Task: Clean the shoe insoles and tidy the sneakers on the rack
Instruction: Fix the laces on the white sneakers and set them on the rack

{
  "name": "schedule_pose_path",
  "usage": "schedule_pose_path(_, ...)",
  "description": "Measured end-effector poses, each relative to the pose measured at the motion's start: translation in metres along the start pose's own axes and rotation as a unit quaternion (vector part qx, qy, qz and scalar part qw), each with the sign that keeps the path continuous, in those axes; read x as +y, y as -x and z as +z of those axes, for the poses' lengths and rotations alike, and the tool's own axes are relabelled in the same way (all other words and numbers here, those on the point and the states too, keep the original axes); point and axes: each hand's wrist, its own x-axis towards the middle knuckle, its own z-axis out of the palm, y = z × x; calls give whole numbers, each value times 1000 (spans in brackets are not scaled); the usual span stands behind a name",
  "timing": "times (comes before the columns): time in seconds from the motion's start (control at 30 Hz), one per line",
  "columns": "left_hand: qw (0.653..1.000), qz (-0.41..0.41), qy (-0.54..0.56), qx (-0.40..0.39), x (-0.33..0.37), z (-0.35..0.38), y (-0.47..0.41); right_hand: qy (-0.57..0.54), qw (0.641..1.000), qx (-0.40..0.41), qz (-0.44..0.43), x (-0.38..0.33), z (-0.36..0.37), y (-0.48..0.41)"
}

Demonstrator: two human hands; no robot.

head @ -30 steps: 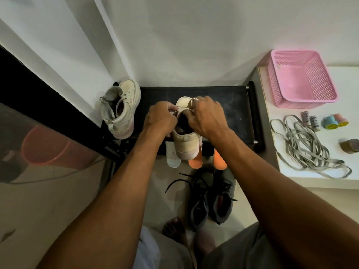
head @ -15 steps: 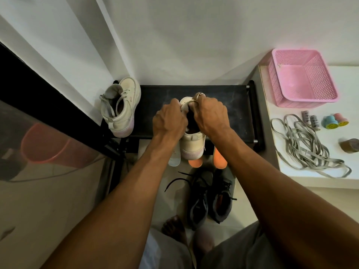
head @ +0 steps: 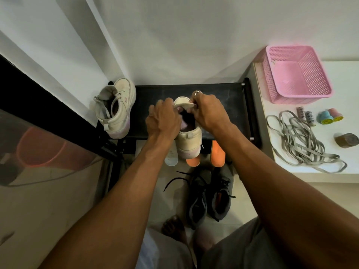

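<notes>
A cream sneaker (head: 189,141) with a pale pink sole stands at the front of the black rack shelf (head: 223,98), heel toward me. My left hand (head: 162,121) grips its left collar. My right hand (head: 209,111) pinches the tongue or strap at the opening. A pinkish insole shows inside the dark opening. Its matching cream sneaker (head: 116,109) leans at the rack's left end. On the floor below lie a white insole (head: 172,158), two orange insoles (head: 218,155) and a pair of black sneakers (head: 208,199).
A white counter (head: 345,78) on the right holds a pink mesh basket (head: 297,74), a tangle of grey laces (head: 299,140), small bottles (head: 306,115) and a brown tape roll (head: 346,139). A white wall is behind the rack. My bare foot (head: 173,227) is on the floor.
Both hands and the cream sneaker shifted slightly right and back along the shelf. My fingers have pulled the opening wider, showing the pinkish insole inside.
</notes>
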Motion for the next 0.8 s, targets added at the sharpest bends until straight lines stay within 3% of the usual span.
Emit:
schedule_pose_path(0.2, 999, 11, 7, 42, -2, 9, -1, -43, 996, 80, 25, 0, 5, 3)
schedule_pose_path(0.5, 993, -51, 81, 63, 0, 11, -3, -160, 972, 92, 144, 0, 10, -2)
schedule_pose_path(0.8, 992, -87, 91, 8, -1, -2, -13, -74, 980, 39, 179, 4, 0, -8)
